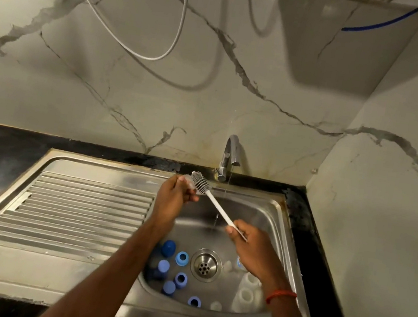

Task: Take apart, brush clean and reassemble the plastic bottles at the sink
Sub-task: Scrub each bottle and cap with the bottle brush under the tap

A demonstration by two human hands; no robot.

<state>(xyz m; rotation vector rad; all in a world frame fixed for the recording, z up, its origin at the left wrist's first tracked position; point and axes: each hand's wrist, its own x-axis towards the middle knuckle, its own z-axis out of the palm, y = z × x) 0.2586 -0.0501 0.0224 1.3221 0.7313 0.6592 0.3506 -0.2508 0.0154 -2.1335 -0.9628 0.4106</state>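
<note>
One small clear bottle part (188,182) is pinched in the left hand (171,199), just above the centre of the frame. The brush (217,209) has its head against the part, and the right hand (251,250) is curled round the handle's end. Brushing looks to be the step in hand. Lower down, loose blue caps (182,258) and white bottles (246,296) lie in the sink (282,224), and the tap (230,156) is trickling. Next, I'd guess, comes a rinse under that stream, then another piece.
</note>
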